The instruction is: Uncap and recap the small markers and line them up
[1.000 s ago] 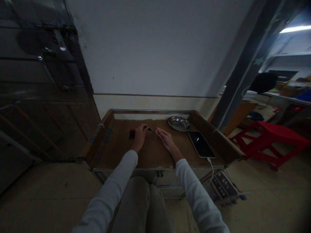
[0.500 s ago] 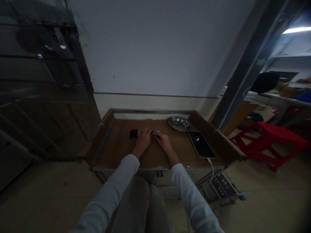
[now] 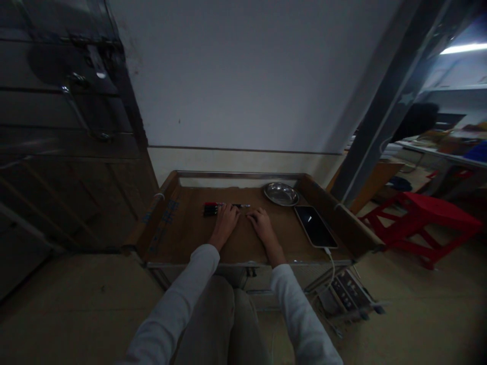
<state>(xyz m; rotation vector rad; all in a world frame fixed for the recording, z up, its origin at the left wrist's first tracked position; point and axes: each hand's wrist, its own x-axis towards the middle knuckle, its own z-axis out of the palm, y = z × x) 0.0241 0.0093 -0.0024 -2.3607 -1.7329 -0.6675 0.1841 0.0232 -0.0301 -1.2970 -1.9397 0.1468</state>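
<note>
Several slim pens (image 3: 210, 209), black with a red one at the far side, lie side by side across the brown board. My left hand (image 3: 227, 219) is closed over their middle, fingertips bent down onto them, hiding that stretch. One pen's pale, shiny end sticks out to the right of these fingers. My right hand (image 3: 261, 223) rests on the board just right of and nearer than that end, apart from the pens. Its fingers are loosely bent and somewhat spread, and I see nothing held in them.
A round metal dish (image 3: 281, 194) stands at the board's back right. Nearer lies a phone (image 3: 315, 226) with a white cable (image 3: 332, 263) running over the front edge. Raised sides bound the brown tabletop (image 3: 182, 238). A red stool (image 3: 426, 218) stands on the floor at right.
My right hand has drawn away from the pens' right end, moving slightly right and nearer. My left hand has shifted a little nearer and stays on the pens.
</note>
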